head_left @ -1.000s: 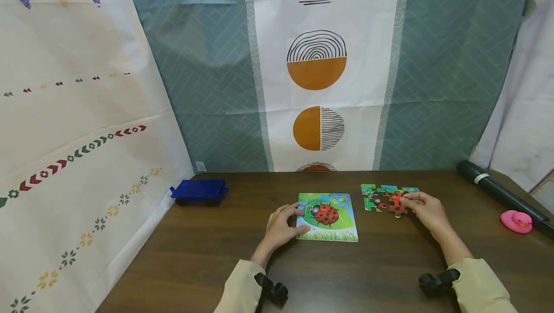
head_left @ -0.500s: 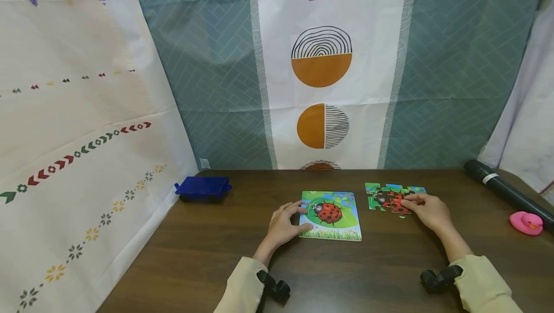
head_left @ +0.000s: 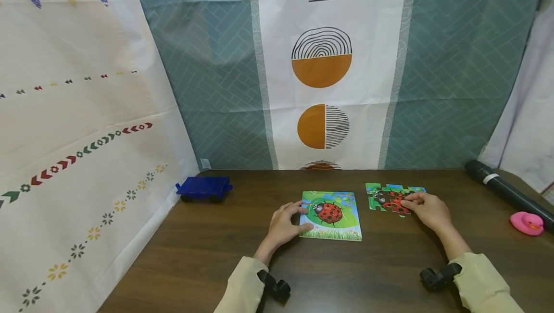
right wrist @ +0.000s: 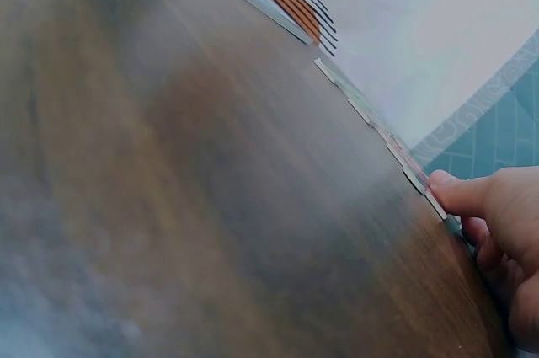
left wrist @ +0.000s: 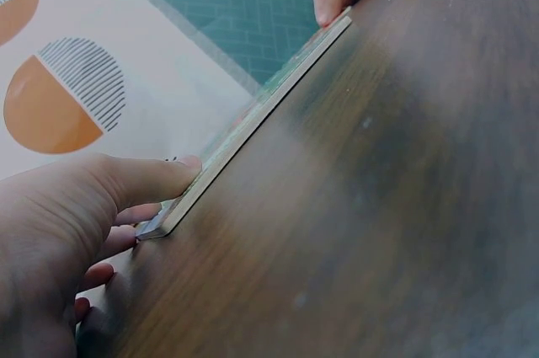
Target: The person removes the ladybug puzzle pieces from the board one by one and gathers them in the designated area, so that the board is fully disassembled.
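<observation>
The left hand (head_left: 283, 225) is steadying the square ladybird picture board (head_left: 332, 215) at table centre, thumb and fingers curled round its left edge. Just right of it, the right hand (head_left: 426, 209) is pressing fingertips onto the partly joined cluster of cardboard jigsaw pieces (head_left: 389, 197), gripping nothing; assembly appears incomplete, its lower part unfilled.

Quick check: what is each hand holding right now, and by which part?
Left hand grips the ladybird puzzle board by its left edge. Right hand touches the loose puzzle pieces at their right side with fingertips; no lifted grip shows.
</observation>
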`<action>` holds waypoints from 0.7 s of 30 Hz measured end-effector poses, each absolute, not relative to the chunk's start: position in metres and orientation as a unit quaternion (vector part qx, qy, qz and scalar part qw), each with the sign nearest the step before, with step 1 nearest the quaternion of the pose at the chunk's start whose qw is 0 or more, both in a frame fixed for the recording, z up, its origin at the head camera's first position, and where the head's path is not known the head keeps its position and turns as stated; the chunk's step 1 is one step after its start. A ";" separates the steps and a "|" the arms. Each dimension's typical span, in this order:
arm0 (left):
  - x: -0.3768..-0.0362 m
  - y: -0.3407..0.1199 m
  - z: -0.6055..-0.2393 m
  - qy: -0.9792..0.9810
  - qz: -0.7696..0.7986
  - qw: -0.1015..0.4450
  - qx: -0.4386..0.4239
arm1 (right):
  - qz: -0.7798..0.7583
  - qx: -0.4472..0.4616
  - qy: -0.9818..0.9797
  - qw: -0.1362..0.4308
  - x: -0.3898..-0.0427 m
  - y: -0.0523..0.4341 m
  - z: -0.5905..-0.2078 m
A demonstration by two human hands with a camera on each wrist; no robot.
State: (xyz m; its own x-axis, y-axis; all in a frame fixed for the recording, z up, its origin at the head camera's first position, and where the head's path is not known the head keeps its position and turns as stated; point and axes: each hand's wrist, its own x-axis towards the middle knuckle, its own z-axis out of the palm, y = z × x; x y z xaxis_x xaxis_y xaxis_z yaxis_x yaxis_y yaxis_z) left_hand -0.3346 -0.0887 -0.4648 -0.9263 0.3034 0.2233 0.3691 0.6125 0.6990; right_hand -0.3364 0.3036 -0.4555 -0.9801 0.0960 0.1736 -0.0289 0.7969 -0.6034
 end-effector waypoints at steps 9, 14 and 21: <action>-0.335 -0.090 -0.463 -0.895 -0.403 0.039 -0.186 | 0.321 -0.020 -0.942 0.095 -0.338 0.302 -0.453; -0.335 -0.090 -0.464 -0.896 -0.400 0.041 -0.186 | 0.325 -0.019 -0.940 0.100 -0.339 0.301 -0.453; -0.334 -0.089 -0.465 -0.895 -0.403 0.040 -0.186 | 0.346 0.002 -0.928 0.140 -0.337 0.284 -0.445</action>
State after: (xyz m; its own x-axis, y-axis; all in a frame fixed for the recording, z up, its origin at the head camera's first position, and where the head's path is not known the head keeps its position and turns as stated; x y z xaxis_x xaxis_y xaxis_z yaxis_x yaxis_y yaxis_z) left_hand -0.3344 -0.0892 -0.4649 -0.9274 0.3016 0.2212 0.3655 0.6058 0.7067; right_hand -0.3367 0.2842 -0.4454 -0.9607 0.0933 0.2616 -0.1010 0.7600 -0.6420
